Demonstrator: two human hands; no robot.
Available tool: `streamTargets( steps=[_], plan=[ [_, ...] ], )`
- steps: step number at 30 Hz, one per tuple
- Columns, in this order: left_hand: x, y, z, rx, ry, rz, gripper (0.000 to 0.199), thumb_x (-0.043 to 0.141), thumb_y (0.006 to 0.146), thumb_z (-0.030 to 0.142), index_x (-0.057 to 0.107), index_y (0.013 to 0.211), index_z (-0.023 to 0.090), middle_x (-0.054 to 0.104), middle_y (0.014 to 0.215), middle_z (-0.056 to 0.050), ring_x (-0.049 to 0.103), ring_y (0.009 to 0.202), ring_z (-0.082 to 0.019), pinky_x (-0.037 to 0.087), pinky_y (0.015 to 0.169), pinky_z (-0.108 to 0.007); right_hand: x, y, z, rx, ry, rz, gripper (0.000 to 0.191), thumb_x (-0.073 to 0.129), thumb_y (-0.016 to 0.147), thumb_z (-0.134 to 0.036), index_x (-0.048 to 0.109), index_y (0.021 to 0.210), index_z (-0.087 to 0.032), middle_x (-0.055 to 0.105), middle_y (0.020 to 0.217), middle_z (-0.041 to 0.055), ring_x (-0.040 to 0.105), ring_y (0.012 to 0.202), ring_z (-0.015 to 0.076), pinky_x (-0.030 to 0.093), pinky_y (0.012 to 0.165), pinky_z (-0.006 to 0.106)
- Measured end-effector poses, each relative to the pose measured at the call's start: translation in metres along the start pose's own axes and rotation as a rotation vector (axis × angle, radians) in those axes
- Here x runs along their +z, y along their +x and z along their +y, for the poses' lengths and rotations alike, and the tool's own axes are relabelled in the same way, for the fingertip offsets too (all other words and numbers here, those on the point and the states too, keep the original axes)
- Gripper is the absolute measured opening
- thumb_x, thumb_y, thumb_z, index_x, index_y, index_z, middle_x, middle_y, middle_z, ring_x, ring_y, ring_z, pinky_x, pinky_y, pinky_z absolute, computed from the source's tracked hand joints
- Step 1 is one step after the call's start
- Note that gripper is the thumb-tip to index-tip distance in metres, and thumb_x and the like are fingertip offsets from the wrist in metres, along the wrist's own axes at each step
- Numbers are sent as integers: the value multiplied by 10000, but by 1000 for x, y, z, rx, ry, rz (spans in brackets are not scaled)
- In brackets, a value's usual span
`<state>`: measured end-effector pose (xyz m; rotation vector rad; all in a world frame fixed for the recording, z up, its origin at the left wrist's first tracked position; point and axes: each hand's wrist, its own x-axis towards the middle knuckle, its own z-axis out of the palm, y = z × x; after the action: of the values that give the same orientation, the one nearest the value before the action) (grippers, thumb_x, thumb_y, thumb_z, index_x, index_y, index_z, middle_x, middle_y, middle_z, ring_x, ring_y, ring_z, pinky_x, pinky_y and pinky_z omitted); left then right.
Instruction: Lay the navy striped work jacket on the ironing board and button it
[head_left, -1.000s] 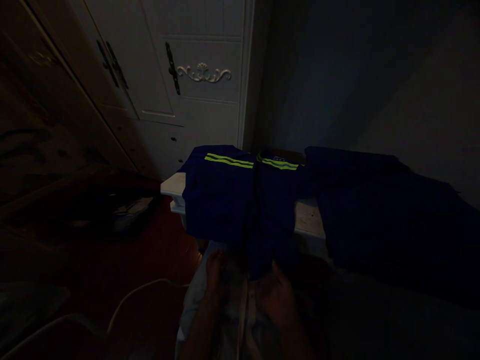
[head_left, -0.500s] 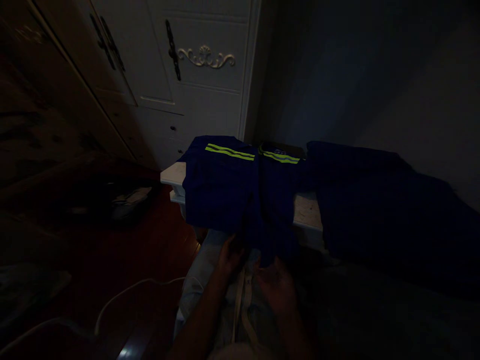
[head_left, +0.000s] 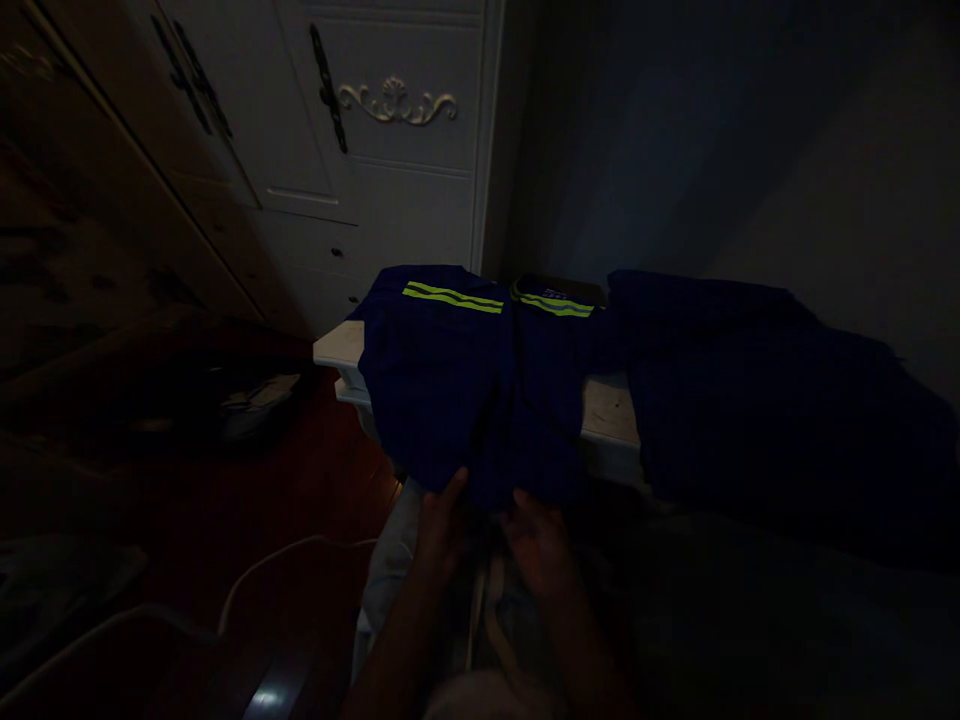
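A dark blue work jacket (head_left: 427, 370) with yellow-green reflective strips lies spread over a white bench-like surface (head_left: 341, 345), its lower edge hanging towards my lap. My left hand (head_left: 444, 515) grips the hem at the left, thumb on top of the cloth. Close beside it, my right hand (head_left: 541, 545) has its fingers closed at the hem on the other side. The dimness hides most of the fingertips. A second dark blue cloth (head_left: 750, 400), probably a garment, is draped to the right.
A white wardrobe (head_left: 405, 200) with dark handles stands behind. On the reddish floor at left lie a white cable (head_left: 262, 555) and a dark bundle (head_left: 255, 400). A plain wall (head_left: 712, 150) rises at the back right. The room is very dark.
Both hands have closed on the jacket's lower edge, and the left front panel now hangs lower, drawn towards me. The view has shifted slightly.
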<state>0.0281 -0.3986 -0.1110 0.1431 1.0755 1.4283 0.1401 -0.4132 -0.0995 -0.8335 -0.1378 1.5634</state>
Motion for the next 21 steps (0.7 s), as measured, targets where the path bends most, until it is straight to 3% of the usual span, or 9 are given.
streamTargets(
  steps=[3,7,9,12,15,19,21],
  plan=[
    [8,-19,9,169,148,103,450,831,641,268,706,1064,181,744,1063,-96,701,993,-280,580,813,-359,9,-3,4,-1,4,3,325,909,490,-176,728,753,-237,751,811,-14,692,782,184,570,688,324],
    [14,-34,21,251,285,196,461,854,600,302,721,1019,162,741,1053,-100,696,983,-267,577,765,-320,15,-15,6,7,-12,-30,331,907,502,-188,730,778,-236,751,828,-11,688,777,177,574,685,316],
    [17,-43,29,272,348,198,463,830,626,360,715,1014,135,745,986,-105,711,843,-226,564,657,-279,19,-23,4,-4,-43,-24,322,911,505,-209,722,765,-211,747,819,-1,684,742,171,573,661,304],
    [21,-59,41,268,409,195,462,818,618,443,711,902,94,719,734,-73,646,574,-168,483,479,-239,23,-32,-2,-17,-113,14,302,917,509,-259,693,690,-171,706,669,-5,641,586,140,551,582,274],
    [22,-75,50,281,488,184,431,808,612,480,700,770,94,662,594,-41,607,522,-160,463,472,-238,26,-39,-10,-32,-177,9,347,917,519,-321,611,566,-164,602,491,-35,548,437,97,469,456,222],
    [19,-86,55,351,544,152,388,788,633,448,723,805,106,702,693,-48,634,615,-168,490,557,-242,27,-47,-21,4,-219,-179,631,853,608,-480,336,389,-192,326,278,-80,321,271,34,269,326,181],
    [17,-87,55,397,586,125,370,787,635,446,726,771,108,703,709,-48,630,637,-168,489,582,-242,29,-51,-21,34,-235,-271,689,818,639,-526,262,384,-209,240,253,-91,257,250,25,234,319,185]
  ],
)
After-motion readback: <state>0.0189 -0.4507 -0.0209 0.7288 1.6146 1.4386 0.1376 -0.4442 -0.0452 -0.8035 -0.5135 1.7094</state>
